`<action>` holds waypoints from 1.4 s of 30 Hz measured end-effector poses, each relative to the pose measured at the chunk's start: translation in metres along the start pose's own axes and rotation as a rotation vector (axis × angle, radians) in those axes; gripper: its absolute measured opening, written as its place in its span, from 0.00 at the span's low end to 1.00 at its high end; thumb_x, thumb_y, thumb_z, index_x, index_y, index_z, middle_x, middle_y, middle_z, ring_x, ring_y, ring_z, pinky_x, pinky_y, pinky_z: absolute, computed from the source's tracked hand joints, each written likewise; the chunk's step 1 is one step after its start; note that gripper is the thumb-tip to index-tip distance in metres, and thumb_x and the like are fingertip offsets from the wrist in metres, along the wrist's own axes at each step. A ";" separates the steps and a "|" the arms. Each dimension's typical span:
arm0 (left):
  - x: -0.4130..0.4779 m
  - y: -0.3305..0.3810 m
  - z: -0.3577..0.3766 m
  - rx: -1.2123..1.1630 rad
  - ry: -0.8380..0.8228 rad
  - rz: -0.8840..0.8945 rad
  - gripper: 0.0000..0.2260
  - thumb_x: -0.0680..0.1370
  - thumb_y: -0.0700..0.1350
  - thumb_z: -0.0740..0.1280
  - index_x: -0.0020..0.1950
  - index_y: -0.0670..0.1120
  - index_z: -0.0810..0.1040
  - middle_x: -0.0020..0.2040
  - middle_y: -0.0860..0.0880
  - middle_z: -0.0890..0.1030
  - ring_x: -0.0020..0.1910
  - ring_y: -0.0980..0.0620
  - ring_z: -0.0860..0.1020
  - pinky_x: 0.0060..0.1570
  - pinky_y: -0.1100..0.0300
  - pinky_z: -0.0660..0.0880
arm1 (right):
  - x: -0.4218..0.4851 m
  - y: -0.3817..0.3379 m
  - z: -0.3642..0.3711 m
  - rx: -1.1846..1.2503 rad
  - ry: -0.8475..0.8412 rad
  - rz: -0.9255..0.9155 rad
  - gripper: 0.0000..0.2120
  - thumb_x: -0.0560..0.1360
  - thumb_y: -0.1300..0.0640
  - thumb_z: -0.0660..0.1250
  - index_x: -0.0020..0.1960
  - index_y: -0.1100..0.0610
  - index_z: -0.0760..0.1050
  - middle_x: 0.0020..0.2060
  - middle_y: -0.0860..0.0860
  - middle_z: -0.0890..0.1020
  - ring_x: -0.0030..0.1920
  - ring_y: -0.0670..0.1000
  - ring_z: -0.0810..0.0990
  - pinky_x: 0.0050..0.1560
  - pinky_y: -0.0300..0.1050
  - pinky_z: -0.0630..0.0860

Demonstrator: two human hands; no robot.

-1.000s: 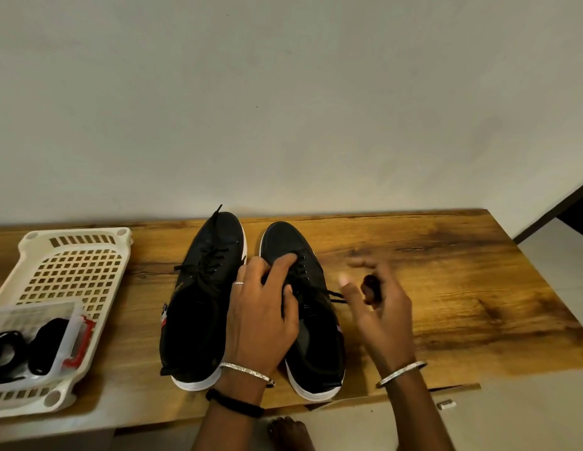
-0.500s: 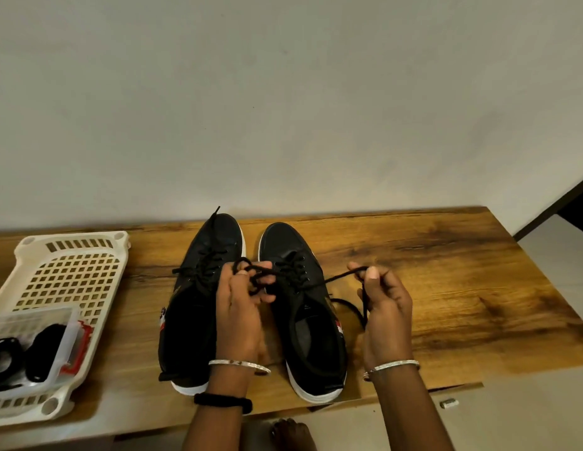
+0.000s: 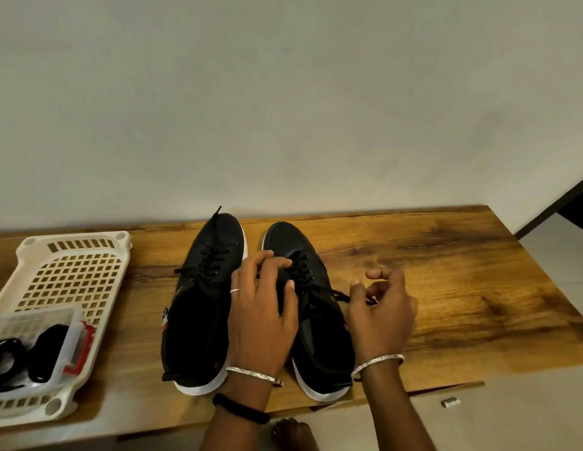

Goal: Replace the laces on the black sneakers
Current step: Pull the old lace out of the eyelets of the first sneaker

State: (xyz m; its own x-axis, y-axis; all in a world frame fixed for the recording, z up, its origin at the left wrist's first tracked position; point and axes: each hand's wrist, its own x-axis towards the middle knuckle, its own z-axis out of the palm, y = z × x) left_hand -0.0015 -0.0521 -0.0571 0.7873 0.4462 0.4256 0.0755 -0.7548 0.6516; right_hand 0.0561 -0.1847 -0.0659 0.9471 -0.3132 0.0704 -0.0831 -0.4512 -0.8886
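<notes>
On the worktop [image 3: 446,288], left hand [image 3: 261,317] curls over the right sneaker [image 3: 283,239], right hand [image 3: 381,314] over its loose lace end [image 3: 340,295]; whether either grip clamps, cannot tell.

Left hand [image 3: 261,317]: wore thin silver ring [image 3: 234,290] on one finger. Silver bangle [image 3: 254,374] circled left wrist; narrow, textured surface, glinted in light. Black band [image 3: 241,413] sat further up left forearm [image 3: 228,434]; thick, matte, looked like cord or elastic. Right hand [image 3: 381,317]: wore second bangle [image 3: 378,361] at wrist, same silver, same narrow make. Left forearm and right forearm [image 3: 397,415] were bare. Toes of bare foot [image 3: 290,434] showed at bottom edge, dim and blurred.
</notes>
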 end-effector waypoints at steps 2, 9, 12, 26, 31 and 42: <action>-0.003 0.002 0.002 0.129 0.012 0.026 0.14 0.76 0.42 0.71 0.61 0.49 0.79 0.70 0.47 0.71 0.68 0.44 0.69 0.60 0.51 0.75 | -0.001 -0.004 -0.002 -0.229 0.108 -0.256 0.08 0.71 0.56 0.73 0.47 0.46 0.77 0.44 0.44 0.77 0.52 0.52 0.71 0.52 0.53 0.68; -0.003 0.000 0.000 0.279 0.063 0.012 0.09 0.75 0.51 0.69 0.54 0.55 0.82 0.64 0.54 0.78 0.65 0.48 0.72 0.58 0.46 0.63 | 0.001 -0.006 -0.003 -0.076 -0.450 -0.634 0.09 0.75 0.52 0.67 0.53 0.47 0.84 0.45 0.39 0.81 0.51 0.45 0.76 0.50 0.44 0.74; -0.003 -0.002 -0.001 0.289 0.093 0.035 0.08 0.74 0.52 0.68 0.52 0.57 0.82 0.56 0.57 0.80 0.60 0.51 0.75 0.58 0.46 0.62 | 0.001 -0.009 -0.004 -0.124 -0.455 -0.583 0.07 0.74 0.53 0.69 0.50 0.46 0.84 0.44 0.39 0.80 0.50 0.44 0.77 0.51 0.52 0.77; -0.005 -0.003 -0.002 0.124 -0.083 0.088 0.09 0.71 0.57 0.67 0.49 0.58 0.79 0.37 0.60 0.74 0.42 0.59 0.75 0.49 0.59 0.58 | -0.014 -0.029 0.006 -0.308 -0.346 -0.447 0.05 0.75 0.63 0.71 0.45 0.53 0.80 0.44 0.47 0.80 0.47 0.49 0.78 0.44 0.39 0.69; -0.005 -0.003 -0.002 -0.019 -0.110 -0.008 0.12 0.70 0.55 0.69 0.51 0.56 0.75 0.35 0.59 0.73 0.35 0.62 0.73 0.48 0.58 0.66 | -0.004 -0.017 0.007 -0.146 -0.271 -0.352 0.07 0.78 0.63 0.69 0.44 0.52 0.78 0.42 0.45 0.81 0.45 0.46 0.79 0.43 0.38 0.72; -0.005 -0.006 -0.003 -0.031 -0.086 0.055 0.08 0.68 0.53 0.69 0.43 0.53 0.78 0.36 0.58 0.77 0.35 0.59 0.75 0.38 0.57 0.76 | 0.008 -0.016 -0.008 -0.200 -0.491 -0.629 0.06 0.74 0.57 0.74 0.50 0.52 0.85 0.45 0.44 0.84 0.45 0.44 0.82 0.44 0.48 0.82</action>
State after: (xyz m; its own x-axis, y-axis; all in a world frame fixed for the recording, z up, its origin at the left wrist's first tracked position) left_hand -0.0081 -0.0484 -0.0612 0.8396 0.3606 0.4062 0.0133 -0.7613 0.6483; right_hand 0.0627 -0.1862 -0.0476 0.8588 0.4282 0.2812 0.4991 -0.5750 -0.6483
